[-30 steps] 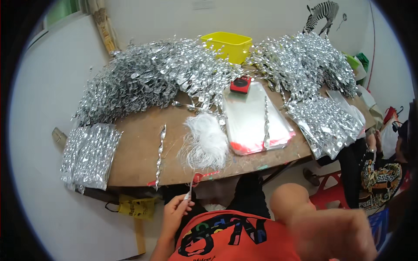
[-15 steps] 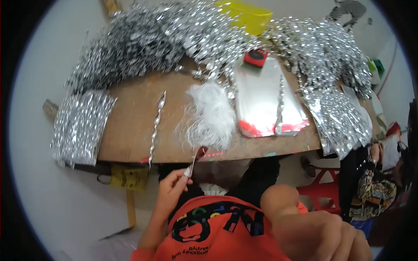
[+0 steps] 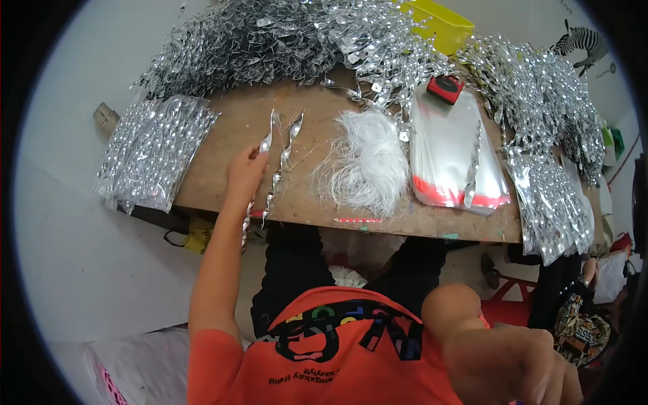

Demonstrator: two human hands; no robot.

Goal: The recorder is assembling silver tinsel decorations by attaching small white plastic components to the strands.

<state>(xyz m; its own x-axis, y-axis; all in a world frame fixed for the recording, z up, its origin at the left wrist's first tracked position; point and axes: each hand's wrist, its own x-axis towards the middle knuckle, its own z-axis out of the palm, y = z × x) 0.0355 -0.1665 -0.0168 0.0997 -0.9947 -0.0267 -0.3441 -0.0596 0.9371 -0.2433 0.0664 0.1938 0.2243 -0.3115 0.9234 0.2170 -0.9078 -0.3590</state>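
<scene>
A: Item one?

B: Two silver spiral strips (image 3: 280, 158), twisted foil, lying side by side on the left half of the worktop (image 3: 223, 145), their lower ends hanging past its near edge. The left hand (image 3: 246, 172) rests on the left strip, fingers closed around it near the middle.

A: And the right hand?

B: Right hand (image 3: 513, 364), lower right, close to the camera and blurred, well apart from the worktop. Fingers look curled; whether it grips anything, cannot tell.

A: Next to the strips?

B: One tuft of white threads (image 3: 368, 162), loose, centre of the worktop, just right of the strips. Beyond it, a stack of clear bags (image 3: 449, 155) with red bottom edges; a single silver strip (image 3: 474, 162) lies along the top bag.

A: Further out?

B: One small red and black device (image 3: 445, 88) at the top of the bag stack. One yellow bin (image 3: 442, 23) at the far edge. Large heaps of silver spirals (image 3: 270, 40) across the back and right side. One packed bag of spirals (image 3: 152, 152) on the left end, overhanging the corner; more packed bags (image 3: 550, 202) on the right end.
</scene>
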